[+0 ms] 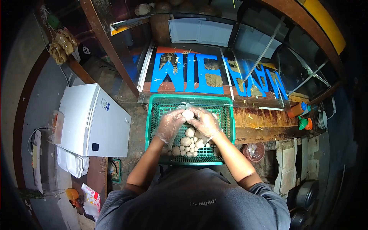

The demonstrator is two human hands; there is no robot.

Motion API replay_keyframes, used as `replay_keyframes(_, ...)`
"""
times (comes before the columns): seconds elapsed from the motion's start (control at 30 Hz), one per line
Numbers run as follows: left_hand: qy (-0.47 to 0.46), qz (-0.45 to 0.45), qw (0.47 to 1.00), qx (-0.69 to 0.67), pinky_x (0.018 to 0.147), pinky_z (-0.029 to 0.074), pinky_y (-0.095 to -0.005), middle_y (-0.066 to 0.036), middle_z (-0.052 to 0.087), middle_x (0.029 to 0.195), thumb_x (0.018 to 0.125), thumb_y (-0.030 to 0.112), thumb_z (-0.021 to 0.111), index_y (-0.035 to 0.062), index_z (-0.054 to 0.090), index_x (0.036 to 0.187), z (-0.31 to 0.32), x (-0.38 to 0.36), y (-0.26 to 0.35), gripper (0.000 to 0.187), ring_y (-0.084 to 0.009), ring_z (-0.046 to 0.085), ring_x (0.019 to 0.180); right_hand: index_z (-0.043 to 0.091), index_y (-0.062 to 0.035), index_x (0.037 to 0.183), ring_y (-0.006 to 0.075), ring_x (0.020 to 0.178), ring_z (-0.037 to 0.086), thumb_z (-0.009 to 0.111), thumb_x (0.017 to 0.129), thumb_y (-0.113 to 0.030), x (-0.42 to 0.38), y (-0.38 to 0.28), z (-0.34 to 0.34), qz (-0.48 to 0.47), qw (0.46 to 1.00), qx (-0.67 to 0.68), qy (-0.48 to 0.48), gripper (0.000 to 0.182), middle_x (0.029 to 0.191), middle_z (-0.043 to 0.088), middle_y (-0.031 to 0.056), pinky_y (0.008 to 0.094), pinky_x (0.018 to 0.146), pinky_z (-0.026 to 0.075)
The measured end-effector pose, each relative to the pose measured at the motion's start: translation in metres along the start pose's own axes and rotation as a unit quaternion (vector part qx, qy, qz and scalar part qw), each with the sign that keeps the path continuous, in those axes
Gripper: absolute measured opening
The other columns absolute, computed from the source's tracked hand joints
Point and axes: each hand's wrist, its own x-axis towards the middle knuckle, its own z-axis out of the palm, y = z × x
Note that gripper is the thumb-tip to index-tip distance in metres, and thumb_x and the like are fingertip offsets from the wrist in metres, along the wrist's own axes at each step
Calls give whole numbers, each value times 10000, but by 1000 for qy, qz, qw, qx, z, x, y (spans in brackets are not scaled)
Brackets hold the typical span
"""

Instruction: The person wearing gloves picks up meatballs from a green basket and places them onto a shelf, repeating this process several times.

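Observation:
A pale round ball (pixel 188 115) is held between the fingertips of both hands, above a green plastic basket (pixel 191 98). My left hand (pixel 170 124), in a clear plastic glove, pinches its left side. My right hand (pixel 205 122), gloved the same way, closes on it from the right. Below the hands, several whitish balls (pixel 185 142) of mixed sizes lie in the near part of the basket. Part of the pile is hidden behind my right hand.
To the left stands a white fridge or freezer (pixel 111 119), with white foam boxes (pixel 72 161) near it. A wooden counter (pixel 264 124) extends right, with orange and green containers (pixel 303 122). A reddish bowl (pixel 254 151) sits lower right. Glass panels with blue letters (pixel 191 73) stand ahead.

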Motion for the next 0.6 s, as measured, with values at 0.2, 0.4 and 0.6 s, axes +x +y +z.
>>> replay_keyframes(0.2,-9,63,998,12,927,498,-281,-119,666,1154,908,65,640,-91,589,1241,10,-8,36,372,-144,621,1053,596,-142,1326,383,1270,523,689,859,-391,-10,-12,-22,-31,996,69,50,537,1312,598,188,458,1053,423)
replay_keyframes(0.4,-21,53,998,7,946,491,-291,-119,670,1164,897,73,651,-77,602,1227,22,-26,62,365,-155,625,1059,629,-58,1265,305,1066,628,728,843,-257,-32,-38,-50,-20,977,203,60,477,1194,653,165,378,943,482)
replay_keyframes(0.6,-54,58,995,58,899,521,-294,-107,680,1150,898,62,651,-2,625,1230,15,-41,49,339,-154,634,1046,621,19,1241,160,988,614,757,791,-26,-55,-38,-38,28,949,312,46,472,1111,657,102,293,853,506)
